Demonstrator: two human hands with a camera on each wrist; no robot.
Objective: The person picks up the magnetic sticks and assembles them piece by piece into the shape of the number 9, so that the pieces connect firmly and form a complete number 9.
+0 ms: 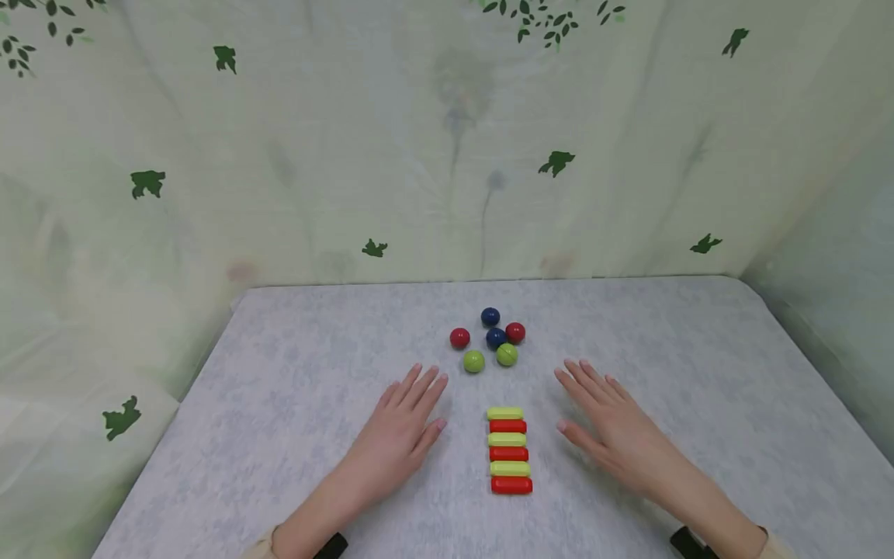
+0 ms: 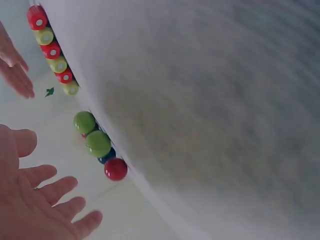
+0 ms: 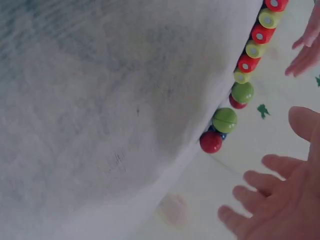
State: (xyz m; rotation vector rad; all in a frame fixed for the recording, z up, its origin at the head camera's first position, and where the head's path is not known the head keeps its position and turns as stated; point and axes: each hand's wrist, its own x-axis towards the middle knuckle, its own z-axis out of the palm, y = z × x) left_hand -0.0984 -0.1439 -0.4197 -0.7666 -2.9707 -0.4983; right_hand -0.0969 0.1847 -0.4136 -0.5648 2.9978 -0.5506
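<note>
My left hand [image 1: 396,435], fingers stretched forward and palm down, is left of a column of short rods. On the column's other side my right hand [image 1: 621,435] lies much the same way, holding nothing. The rods alternate yellow [image 1: 510,469] and red [image 1: 511,485], side by side, each with a pale round dot on its end in the wrist views. Beyond them sits a loose cluster of shiny balls: two green, including one green ball [image 1: 473,361], two red, including one red ball [image 1: 459,338], and two dark blue, including one blue ball [image 1: 490,317].
A grey mottled cloth covers the table [image 1: 314,334]. Behind it hangs a pale curtain [image 1: 391,155] with green leaf prints, which also runs down the left side. Dark bands [image 1: 331,546] show at both wrists.
</note>
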